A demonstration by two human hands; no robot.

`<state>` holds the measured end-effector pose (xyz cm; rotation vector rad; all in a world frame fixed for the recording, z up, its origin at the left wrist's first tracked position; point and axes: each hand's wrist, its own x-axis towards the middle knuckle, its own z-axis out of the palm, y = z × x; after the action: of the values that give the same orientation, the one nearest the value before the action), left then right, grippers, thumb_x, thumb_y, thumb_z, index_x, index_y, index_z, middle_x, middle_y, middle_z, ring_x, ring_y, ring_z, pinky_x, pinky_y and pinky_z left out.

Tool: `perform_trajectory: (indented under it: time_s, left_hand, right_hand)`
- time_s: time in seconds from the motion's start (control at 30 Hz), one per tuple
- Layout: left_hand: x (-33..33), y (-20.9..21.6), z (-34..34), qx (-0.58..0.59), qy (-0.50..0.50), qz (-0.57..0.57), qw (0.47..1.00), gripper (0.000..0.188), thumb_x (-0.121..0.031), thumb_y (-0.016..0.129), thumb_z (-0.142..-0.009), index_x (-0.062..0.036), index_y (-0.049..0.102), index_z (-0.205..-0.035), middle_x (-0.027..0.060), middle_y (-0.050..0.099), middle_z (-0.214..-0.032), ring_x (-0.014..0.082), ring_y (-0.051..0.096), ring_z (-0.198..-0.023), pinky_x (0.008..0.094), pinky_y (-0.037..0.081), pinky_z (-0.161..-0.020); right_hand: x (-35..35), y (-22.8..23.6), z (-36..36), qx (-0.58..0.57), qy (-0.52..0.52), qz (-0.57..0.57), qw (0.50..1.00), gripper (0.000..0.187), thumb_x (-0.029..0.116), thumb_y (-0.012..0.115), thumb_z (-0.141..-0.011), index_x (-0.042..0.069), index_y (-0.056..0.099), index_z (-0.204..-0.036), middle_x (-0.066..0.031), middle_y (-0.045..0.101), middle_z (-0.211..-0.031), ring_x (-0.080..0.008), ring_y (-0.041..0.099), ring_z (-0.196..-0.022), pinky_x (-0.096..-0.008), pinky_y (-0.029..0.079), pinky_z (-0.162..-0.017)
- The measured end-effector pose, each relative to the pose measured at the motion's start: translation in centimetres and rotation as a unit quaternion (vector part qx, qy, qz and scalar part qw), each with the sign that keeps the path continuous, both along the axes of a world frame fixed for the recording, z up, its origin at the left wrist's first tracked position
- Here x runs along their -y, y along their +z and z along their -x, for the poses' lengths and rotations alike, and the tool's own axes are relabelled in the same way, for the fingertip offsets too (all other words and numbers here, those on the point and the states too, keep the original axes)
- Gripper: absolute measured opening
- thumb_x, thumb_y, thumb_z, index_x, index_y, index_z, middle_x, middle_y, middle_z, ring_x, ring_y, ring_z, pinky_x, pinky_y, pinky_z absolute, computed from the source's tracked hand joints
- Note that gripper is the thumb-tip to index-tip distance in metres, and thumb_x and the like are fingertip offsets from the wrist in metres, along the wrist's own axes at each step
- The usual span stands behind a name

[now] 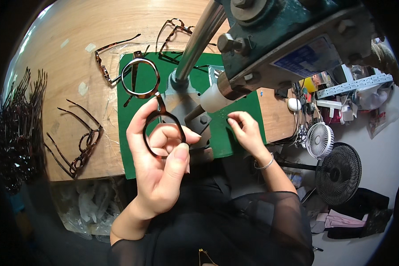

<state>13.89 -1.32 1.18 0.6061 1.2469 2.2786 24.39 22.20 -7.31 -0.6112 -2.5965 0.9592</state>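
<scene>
At the far left edge of the wooden workbench [75,40] stands a dark row of eyeglass temples [20,119]. Just right of it, near the bench's front edge, lies a tortoiseshell pair of glasses [82,146] with arms unfolded; another tortoiseshell frame [108,62] lies toward the back. A green mat [131,146] covers the middle of the bench up to its front edge.

The left hand [157,164] is raised over the mat's front left part, palm turned toward the camera, thumb and fingers clamped on one dark rim of an eyeglass front [150,104]; the other rim stands up above the fingertips.

A grey steel column rises from the mat to a heavy green press head [288,40], which bears a tilted blue rectangular label [303,57] on a pale plate. Below it the right hand [248,131], a silver bracelet at the wrist, rests on the mat's right part, its fingertips pinched together; whether they hold something cannot be told.

Off the bench's right edge stand a small white fan [320,139] and a black fan [339,173].
</scene>
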Motion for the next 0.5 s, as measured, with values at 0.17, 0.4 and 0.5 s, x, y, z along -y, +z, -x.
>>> perform_trajectory:
  time_s: [0.17, 0.4, 0.5]
  left_hand:
    - [-0.1, 0.3, 0.0, 0.016, -0.011, -0.025, 1.0, 0.073, -0.002, 0.053, -0.077, -0.0087, 0.009, -0.134, 0.017, 0.051, -0.103, 0.0119, 0.05, -0.063, 0.0212, 0.044, -0.057]
    - [1.4, 0.5, 0.3, 0.195, -0.112, -0.182, 0.957, 0.079, -0.001, 0.059, -0.075, -0.015, 0.008, -0.132, 0.021, 0.041, -0.118, 0.0246, 0.055, -0.096, 0.038, 0.05, -0.078]
    - [2.0, -0.2, 0.3, 0.264, -0.139, -0.146, 0.943, 0.02, -0.022, 0.04, -0.092, -0.0021, 0.039, -0.091, 0.0235, 0.05, -0.102, 0.0258, 0.061, -0.078, 0.038, 0.053, -0.069]
  right_hand:
    - [0.0, 0.2, 0.9, 0.027, -0.031, 0.085, 0.995, 0.011, 0.009, 0.058, -0.079, -0.001, 0.057, -0.083, -0.0075, 0.057, -0.072, -0.0121, 0.054, -0.063, -0.0241, 0.044, -0.058]
    - [-0.6, -1.5, 1.3, 0.009, -0.004, -0.011, 1.0, 0.008, 0.008, 0.06, -0.075, 0.001, 0.058, -0.078, -0.0083, 0.056, -0.071, -0.0193, 0.054, -0.066, -0.0291, 0.044, -0.06]
    - [-0.1, -2.8, 1.0, -0.046, -0.031, -0.035, 0.998, 0.007, 0.008, 0.063, -0.073, 0.003, 0.059, -0.073, -0.0071, 0.054, -0.069, -0.0188, 0.051, -0.067, -0.0296, 0.042, -0.061]
